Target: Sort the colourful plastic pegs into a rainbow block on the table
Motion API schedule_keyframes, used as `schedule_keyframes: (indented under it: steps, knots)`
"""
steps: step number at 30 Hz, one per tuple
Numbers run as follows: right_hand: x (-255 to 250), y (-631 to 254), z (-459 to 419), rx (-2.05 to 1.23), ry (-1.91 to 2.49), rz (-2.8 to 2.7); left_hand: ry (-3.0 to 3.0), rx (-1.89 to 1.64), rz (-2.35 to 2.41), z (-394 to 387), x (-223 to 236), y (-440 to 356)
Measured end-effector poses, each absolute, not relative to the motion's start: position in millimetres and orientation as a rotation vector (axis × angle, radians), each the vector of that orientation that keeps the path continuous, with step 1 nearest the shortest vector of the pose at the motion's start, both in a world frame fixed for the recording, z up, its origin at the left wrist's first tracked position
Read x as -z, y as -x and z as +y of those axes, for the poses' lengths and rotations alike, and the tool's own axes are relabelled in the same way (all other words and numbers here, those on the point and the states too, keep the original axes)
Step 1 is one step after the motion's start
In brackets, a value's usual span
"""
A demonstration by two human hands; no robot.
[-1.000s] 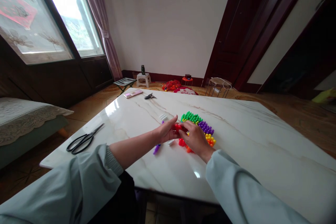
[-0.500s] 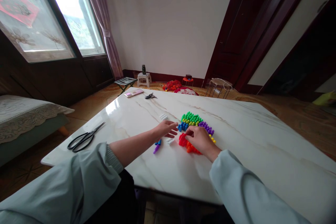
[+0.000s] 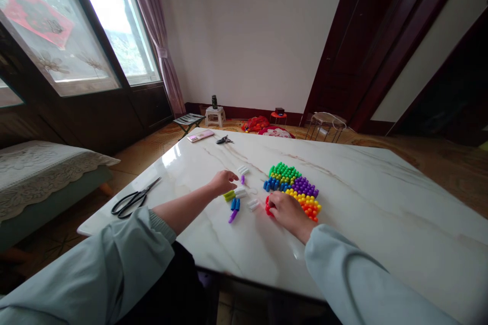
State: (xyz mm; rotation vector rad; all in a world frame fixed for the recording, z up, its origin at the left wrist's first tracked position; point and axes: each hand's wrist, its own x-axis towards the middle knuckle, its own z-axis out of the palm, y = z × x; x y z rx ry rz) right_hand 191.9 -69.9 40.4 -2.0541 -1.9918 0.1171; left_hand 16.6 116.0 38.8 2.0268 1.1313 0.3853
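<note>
A colourful flat mass of beads lies on the white marbled table (image 3: pixel 343 172): green beads (image 3: pixel 284 171), blue beads (image 3: pixel 277 185), purple beads (image 3: pixel 305 188), and yellow and orange beads (image 3: pixel 310 206). My right hand (image 3: pixel 288 210) rests at its near left edge, fingers pinched on red beads (image 3: pixel 269 206) that they partly cover. To the left, my left hand (image 3: pixel 222 183) hovers with fingers bent and apart, holding nothing visible. Close to its fingertips lies a small purple piece (image 3: pixel 243 179). White pieces (image 3: pixel 253 205), yellow-green pieces (image 3: pixel 229 195) and blue pieces (image 3: pixel 235 204) are scattered nearby.
Black-handled scissors (image 3: pixel 131 200) lie at the table's left. Along the far edge are a pink phone (image 3: pixel 201 135) and a bunch of keys (image 3: pixel 224 139). Beyond the table stand a white stool (image 3: pixel 215 116) with a dark can on it and a round stool (image 3: pixel 326 124).
My left hand has drawn back leftward from the beads, uncovering loose pieces. My right hand sits slightly lower over the red beads, and more yellow and orange beads show. The view has shifted a little.
</note>
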Motion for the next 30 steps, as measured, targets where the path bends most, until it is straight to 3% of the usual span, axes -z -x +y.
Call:
schedule_keyframes:
  steps: [11,15,19,30]
  knots:
    - [-48.9,-195.5,-71.3,-0.103,2.029,-1.919,-2.189,-0.145,1.276,119.6,-19.2,-0.9]
    - [-60.5,-207.1,-73.9,0.011,1.939,-1.721,-2.152,-0.163,1.3,116.9,-23.1,-3.0]
    - [-58.0,-203.9,-76.8,-0.113,1.9,-1.718,-2.054,-0.232,1.292,115.6,-35.9,-8.2]
    - [-60.2,-161.8,-68.2,-0.444,1.518,-1.578,-1.393,-0.067,0.711,66.3,-62.4,-35.0]
